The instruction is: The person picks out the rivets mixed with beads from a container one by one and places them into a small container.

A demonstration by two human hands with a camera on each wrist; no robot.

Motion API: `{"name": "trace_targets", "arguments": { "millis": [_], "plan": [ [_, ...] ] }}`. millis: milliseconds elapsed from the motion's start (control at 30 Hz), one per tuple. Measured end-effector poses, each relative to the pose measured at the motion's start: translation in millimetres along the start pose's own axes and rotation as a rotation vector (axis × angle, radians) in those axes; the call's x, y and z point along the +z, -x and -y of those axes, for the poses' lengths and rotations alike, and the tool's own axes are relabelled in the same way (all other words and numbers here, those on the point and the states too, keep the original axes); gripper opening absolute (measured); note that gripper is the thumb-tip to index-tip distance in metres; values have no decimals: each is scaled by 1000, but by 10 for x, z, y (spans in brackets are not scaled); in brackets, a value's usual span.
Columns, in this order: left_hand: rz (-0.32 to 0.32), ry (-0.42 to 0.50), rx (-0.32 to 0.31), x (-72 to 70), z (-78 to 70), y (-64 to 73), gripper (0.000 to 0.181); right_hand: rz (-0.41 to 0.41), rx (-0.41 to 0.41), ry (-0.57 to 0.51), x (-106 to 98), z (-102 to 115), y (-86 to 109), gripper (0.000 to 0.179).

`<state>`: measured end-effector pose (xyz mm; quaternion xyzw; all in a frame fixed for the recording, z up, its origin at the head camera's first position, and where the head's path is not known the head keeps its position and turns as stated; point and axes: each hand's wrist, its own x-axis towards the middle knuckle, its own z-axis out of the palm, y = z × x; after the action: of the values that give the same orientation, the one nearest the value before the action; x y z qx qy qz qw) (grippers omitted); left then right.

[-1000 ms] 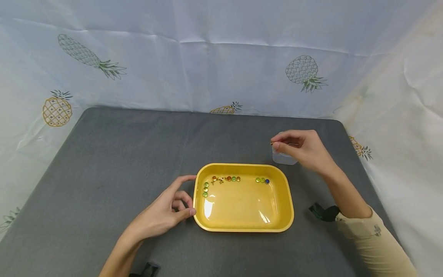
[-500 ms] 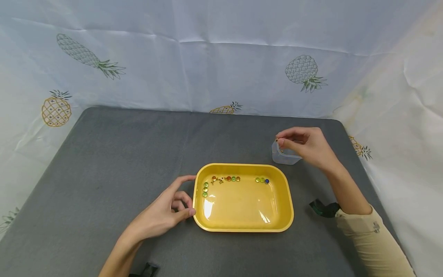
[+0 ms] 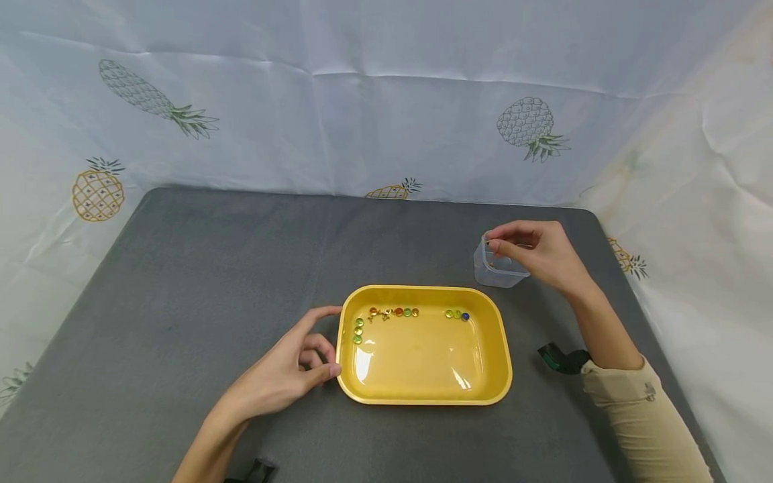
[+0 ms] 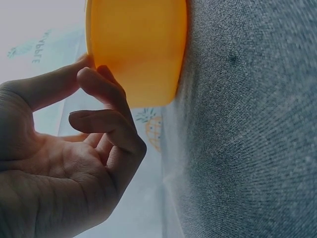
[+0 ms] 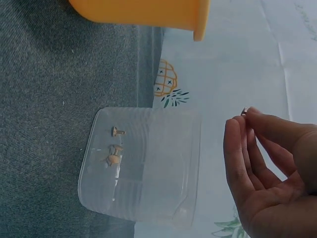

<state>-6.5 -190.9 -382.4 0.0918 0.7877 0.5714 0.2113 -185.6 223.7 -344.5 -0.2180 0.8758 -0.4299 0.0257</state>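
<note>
My left hand (image 3: 284,369) touches the left side of a yellow tray (image 3: 423,402). Index fingertip and thumb lie apart along its rim, the other fingers bent. Inside the tray, glass beads (image 3: 359,331) in green, red and blue and gold star charms (image 3: 386,314) lie in short rows. Over a clear plastic box (image 3: 498,277), my right hand (image 3: 540,251) pinches a small metal piece (image 5: 244,111) between thumb and fingertip; its kind is mostly hidden. At the bottom of the box lie several small gold stud-like pieces (image 5: 114,157), seen in the right wrist view.
Everything stands on a grey cloth-covered table (image 3: 211,268). A white curtain (image 3: 362,121) with pineapple prints rises behind it and at both sides. A dark strap (image 3: 564,361) hangs by the right wrist.
My right hand has shifted slightly right and back over the clear box, uncovering more of the box, with its fingertips still together. The left hand and the tray have not visibly moved.
</note>
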Motion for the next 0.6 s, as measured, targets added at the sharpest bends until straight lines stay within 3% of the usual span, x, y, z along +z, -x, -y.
{"name": "trace_targets", "arguments": {
  "millis": [600],
  "plan": [
    [-2,1,2,1,7,0,80,-50,21,86,31,-110,-34,17]
  ]
}}
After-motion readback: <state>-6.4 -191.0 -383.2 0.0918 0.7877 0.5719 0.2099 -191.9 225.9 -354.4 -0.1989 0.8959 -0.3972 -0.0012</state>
